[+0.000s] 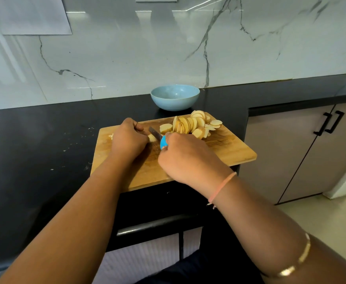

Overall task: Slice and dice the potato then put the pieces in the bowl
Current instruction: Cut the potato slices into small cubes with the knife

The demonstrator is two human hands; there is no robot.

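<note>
In the head view, a cutting board (229, 148) is seen at the near edge of the counter (45, 140), close to its right corner. A small potato piece (152, 138) is held down on the board's left half by the curled fingers (136, 125) of the left hand (127, 136). The knife (155, 133) is gripped by its blue handle in the right hand (184, 158), the blade set just beside the left fingertips. A fanned heap of slices (190, 124) lies toward the board's far right corner. The bowl (175, 97) stands beyond, near the counter's far edge, with no pieces seen in it. The fingertips are best kept tucked back, and the blade brought straight down in even cuts, so that uniform dice are obtained.
</note>
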